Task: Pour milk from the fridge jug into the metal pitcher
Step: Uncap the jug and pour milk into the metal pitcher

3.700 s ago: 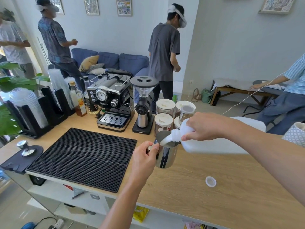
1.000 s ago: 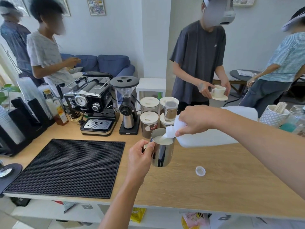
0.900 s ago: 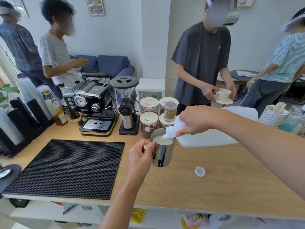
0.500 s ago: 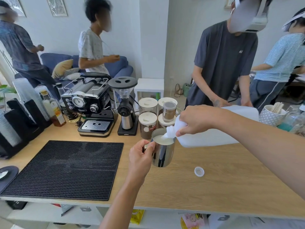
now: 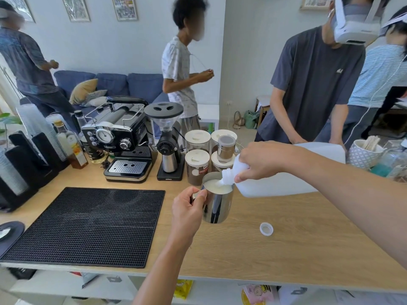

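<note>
Milk (image 5: 217,187) ran from the tipped jug (image 5: 277,183) into the pitcher (image 5: 219,209).
Left hand (image 5: 187,211) gripped the pitcher's handle; right hand (image 5: 262,160) curled round the jug, whose spout hung over the pitcher's rim.

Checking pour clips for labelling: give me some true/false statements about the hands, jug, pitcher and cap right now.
1. The left hand holds the metal pitcher by its handle. True.
2. The cap is on the jug. False: it lies on the wooden counter, right of the pitcher.
3. The right hand grips the jug near its neck, mouth tipped over the pitcher. True.
4. The pitcher is empty. False: milk fills it close to the rim.
5. The pitcher is over the black mat. False: it is right of the mat, over bare wood.
</note>
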`<state>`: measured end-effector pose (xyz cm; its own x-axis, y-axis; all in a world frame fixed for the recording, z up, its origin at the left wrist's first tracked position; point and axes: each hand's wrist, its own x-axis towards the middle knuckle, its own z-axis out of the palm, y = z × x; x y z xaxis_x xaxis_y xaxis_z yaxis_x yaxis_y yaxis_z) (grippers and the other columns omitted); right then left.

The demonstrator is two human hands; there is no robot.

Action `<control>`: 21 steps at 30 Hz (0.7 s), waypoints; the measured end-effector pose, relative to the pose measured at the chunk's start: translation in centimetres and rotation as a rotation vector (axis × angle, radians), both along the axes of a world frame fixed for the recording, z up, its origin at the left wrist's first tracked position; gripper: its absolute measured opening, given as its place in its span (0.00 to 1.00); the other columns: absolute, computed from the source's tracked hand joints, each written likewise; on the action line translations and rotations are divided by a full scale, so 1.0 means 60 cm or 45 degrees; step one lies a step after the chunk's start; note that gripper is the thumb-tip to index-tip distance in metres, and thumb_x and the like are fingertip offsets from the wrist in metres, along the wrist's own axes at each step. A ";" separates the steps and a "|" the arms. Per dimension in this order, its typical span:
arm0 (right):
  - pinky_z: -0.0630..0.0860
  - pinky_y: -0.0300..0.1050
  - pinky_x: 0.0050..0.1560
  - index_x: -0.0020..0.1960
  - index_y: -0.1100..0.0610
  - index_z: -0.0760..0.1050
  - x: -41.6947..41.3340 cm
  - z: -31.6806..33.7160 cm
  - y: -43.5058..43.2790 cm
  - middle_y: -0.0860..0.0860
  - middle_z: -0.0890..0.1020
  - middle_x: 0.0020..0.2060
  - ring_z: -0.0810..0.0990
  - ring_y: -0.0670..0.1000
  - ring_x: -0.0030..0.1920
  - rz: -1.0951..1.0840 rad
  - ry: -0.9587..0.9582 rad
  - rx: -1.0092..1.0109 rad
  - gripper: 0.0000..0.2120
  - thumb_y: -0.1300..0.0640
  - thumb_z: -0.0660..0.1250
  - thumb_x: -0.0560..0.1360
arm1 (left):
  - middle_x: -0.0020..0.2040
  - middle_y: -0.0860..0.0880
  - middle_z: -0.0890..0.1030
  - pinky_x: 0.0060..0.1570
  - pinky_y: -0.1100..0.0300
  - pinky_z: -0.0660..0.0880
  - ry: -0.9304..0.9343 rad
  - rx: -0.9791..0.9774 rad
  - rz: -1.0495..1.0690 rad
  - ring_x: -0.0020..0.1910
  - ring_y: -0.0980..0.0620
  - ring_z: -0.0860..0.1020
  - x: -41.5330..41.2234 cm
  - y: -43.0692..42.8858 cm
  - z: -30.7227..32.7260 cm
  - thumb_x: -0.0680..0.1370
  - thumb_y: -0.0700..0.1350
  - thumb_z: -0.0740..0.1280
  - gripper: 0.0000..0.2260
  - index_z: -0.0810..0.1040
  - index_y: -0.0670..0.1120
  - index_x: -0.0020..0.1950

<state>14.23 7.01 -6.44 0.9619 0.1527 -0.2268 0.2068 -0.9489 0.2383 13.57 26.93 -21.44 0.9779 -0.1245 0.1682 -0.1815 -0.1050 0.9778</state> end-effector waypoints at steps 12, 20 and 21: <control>0.63 0.45 0.31 0.42 0.60 0.75 -0.002 0.003 0.003 0.54 0.79 0.38 0.71 0.51 0.33 -0.015 0.017 0.008 0.27 0.34 0.62 0.75 | 0.32 0.50 0.75 0.35 0.58 0.68 0.002 0.005 -0.007 0.33 0.56 0.70 -0.004 0.001 0.002 0.81 0.42 0.66 0.13 0.77 0.41 0.38; 0.63 0.46 0.31 0.37 0.57 0.70 -0.005 -0.003 0.000 0.53 0.77 0.36 0.73 0.53 0.36 0.012 0.006 0.044 0.26 0.34 0.62 0.75 | 0.33 0.48 0.75 0.36 0.54 0.69 0.001 -0.001 0.004 0.34 0.54 0.71 -0.004 0.003 -0.003 0.81 0.42 0.67 0.13 0.77 0.40 0.38; 0.63 0.46 0.30 0.37 0.57 0.70 -0.007 -0.003 0.000 0.53 0.76 0.35 0.72 0.53 0.35 0.007 0.009 0.057 0.25 0.34 0.62 0.75 | 0.33 0.47 0.76 0.36 0.54 0.69 0.008 -0.004 0.005 0.34 0.53 0.71 -0.003 0.004 -0.004 0.81 0.42 0.67 0.13 0.77 0.39 0.38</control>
<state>13.82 7.02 -6.60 0.9595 0.1680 -0.2263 0.2134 -0.9575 0.1938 13.37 27.15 -21.70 0.9794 -0.1204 0.1623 -0.1749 -0.1025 0.9792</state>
